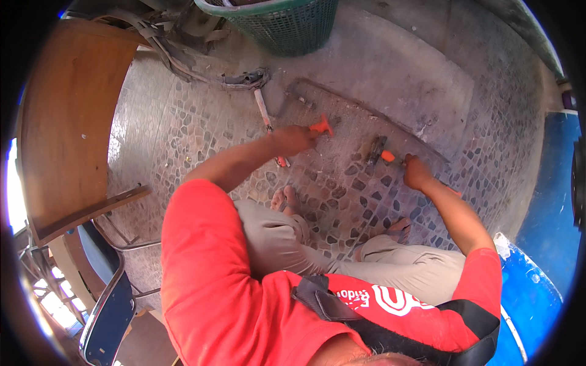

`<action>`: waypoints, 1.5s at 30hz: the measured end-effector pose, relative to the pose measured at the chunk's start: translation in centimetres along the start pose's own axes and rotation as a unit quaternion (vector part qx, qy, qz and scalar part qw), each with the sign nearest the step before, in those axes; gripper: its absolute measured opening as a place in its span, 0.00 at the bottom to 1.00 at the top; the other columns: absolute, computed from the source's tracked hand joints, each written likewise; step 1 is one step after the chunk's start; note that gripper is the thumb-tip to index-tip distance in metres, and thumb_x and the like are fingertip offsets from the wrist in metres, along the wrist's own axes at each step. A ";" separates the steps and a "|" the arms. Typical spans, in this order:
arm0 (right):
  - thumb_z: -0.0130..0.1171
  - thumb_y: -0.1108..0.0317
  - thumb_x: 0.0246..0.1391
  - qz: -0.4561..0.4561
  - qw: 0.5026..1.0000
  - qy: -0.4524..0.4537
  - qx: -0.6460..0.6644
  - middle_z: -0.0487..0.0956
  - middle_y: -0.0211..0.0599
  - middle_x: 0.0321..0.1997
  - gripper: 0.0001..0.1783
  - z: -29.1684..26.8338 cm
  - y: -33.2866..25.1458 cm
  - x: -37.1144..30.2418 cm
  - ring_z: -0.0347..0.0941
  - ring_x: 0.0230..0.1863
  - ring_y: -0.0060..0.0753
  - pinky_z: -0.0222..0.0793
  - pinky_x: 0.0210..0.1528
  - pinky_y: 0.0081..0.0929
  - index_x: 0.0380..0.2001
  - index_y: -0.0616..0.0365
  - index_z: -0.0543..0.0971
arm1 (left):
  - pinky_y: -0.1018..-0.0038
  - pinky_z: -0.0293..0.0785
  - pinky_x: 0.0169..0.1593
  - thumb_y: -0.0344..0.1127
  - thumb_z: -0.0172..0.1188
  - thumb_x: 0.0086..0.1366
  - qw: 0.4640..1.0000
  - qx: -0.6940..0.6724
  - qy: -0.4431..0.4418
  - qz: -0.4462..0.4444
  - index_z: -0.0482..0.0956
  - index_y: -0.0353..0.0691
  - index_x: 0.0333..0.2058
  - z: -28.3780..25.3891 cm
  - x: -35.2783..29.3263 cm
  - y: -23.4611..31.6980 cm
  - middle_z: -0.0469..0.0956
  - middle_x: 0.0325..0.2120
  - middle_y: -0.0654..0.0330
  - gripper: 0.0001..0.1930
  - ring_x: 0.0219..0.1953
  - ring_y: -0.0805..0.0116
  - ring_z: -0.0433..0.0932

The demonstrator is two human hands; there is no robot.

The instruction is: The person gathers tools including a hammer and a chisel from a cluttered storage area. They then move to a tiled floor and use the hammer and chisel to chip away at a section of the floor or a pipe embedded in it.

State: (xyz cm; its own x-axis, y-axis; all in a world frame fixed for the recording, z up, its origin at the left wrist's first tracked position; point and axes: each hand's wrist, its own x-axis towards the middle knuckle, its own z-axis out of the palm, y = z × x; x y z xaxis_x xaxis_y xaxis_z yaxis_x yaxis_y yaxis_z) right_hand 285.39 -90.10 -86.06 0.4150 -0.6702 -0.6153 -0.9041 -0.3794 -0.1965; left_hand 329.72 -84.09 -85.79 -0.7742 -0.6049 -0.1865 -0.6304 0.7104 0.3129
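Observation:
My left hand [294, 140] is closed around a chisel [322, 125] with a flared orange guard. Its blade is too small and blurred to make out. To the right, my right hand [417, 172] grips the handle of a hammer [376, 150], which has a dark head and an orange section behind it. The hammer head is just above the floor or touching it; I cannot tell which. Beyond both hands, a dark groove [384, 119] runs slantwise across the dusty floor [342, 201]. A narrow whitish bar with red ends [262, 110] lies beside my left hand.
A green plastic basket [281, 27] stands at the far side. Dusty cables or hoses [177, 64] lie at the far left. A wooden panel [76, 122] and a blue chair [110, 317] are at my left. Blue containers [531, 280] stand close on my right.

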 end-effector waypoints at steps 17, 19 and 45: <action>0.64 0.54 0.58 0.119 0.950 0.010 0.290 0.79 0.41 0.28 0.20 0.0 -7.0 -2.6 0.78 0.29 0.42 0.71 0.30 0.40 0.43 0.59 0.78 | 0.64 0.75 0.42 0.38 0.60 0.67 0.871 -0.316 0.276 -0.257 0.81 0.38 0.45 -3.9 0.6 -7.8 0.83 0.36 0.48 0.12 0.37 0.52 0.82; 0.64 0.52 0.59 0.224 0.818 -0.077 0.524 0.74 0.32 0.22 0.20 -1.1 -11.4 -2.6 0.72 0.20 0.29 0.66 0.21 0.31 0.43 0.57 0.78 | 0.62 0.75 0.42 0.38 0.59 0.67 0.872 -0.296 0.263 -0.288 0.80 0.39 0.44 -4.1 -0.2 -7.5 0.83 0.36 0.47 0.12 0.38 0.47 0.81; 0.60 0.50 0.62 -0.013 0.792 0.290 0.537 0.79 0.45 0.26 0.22 -3.1 -26.0 0.6 0.75 0.27 0.38 0.70 0.34 0.34 0.39 0.61 0.78 | 0.56 0.75 0.48 0.35 0.56 0.65 0.964 -0.127 0.158 -0.170 0.76 0.45 0.47 -3.9 -0.6 -6.8 0.80 0.41 0.47 0.13 0.45 0.44 0.78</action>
State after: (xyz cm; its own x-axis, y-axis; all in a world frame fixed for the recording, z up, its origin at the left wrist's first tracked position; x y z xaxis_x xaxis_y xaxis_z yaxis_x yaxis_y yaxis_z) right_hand 309.46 -82.63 -78.97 0.1300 -0.9695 -0.2079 -0.3312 0.1552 -0.9307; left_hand 334.69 -89.94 -84.20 -0.4442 -0.8951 -0.0386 -0.7795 0.3649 0.5092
